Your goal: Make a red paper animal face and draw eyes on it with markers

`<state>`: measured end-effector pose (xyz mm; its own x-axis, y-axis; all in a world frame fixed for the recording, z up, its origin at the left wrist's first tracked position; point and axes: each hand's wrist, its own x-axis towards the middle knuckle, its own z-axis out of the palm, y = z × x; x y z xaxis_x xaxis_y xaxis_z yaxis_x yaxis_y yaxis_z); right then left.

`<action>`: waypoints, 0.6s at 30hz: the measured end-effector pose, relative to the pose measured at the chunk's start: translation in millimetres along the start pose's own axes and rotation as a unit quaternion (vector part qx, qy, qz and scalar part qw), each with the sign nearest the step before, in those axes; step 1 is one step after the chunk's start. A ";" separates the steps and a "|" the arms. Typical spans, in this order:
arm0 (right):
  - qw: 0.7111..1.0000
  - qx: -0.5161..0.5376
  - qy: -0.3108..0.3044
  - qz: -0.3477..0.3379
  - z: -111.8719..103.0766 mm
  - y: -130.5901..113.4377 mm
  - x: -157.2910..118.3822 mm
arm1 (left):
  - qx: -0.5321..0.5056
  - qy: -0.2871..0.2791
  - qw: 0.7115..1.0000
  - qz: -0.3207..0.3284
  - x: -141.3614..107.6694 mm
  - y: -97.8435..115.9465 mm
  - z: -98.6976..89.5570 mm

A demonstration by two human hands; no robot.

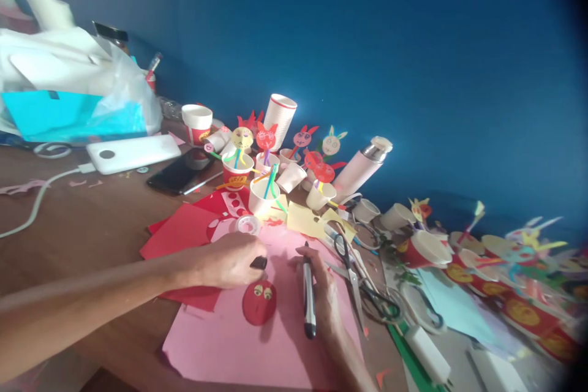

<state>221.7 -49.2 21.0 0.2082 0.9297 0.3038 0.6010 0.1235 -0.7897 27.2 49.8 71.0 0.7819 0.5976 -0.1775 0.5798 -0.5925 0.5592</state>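
My left hand point(243, 260) is closed, with a small black marker cap point(258, 263) showing at its fingers. Between the fingers and thumb of my right hand point(324, 285) is a marker point(309, 300) with a grey-white barrel and black ends. Below my left hand lies a red paper circle point(260, 309) with two drawn eyes and a short line under them. It rests on a large pink sheet point(220, 343). A roll of tape point(248, 225) sits just beyond my left hand. Scissors point(351, 275) lie open to the right of my right hand.
Red paper sheets point(184, 233) lie at the left. Paper cups point(264, 196) with paper faces on coloured strips stand behind, along with a pink thermos point(361, 168). More decorated cups point(519, 312) crowd the right. A phone point(179, 173) and a white power bank point(133, 153) lie back left.
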 end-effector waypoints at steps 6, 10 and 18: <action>1.000 -0.004 -0.024 0.002 1.4 10.7 -3.5 | -0.008 -0.026 1.000 -0.011 0.3 -1.1 8.4; 1.000 -0.010 -0.010 -0.005 2.6 18.0 -5.4 | -0.034 -0.046 0.998 -0.013 3.3 -4.7 13.5; 0.984 0.174 0.006 0.043 0.6 -5.9 2.3 | -0.161 -0.051 0.986 0.018 3.3 -10.6 3.5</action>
<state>218.2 -47.6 26.0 0.2574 0.9378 0.2330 0.2811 0.1581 -0.9466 24.4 56.1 61.6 0.8291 0.5120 -0.2247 0.4620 -0.4009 0.7911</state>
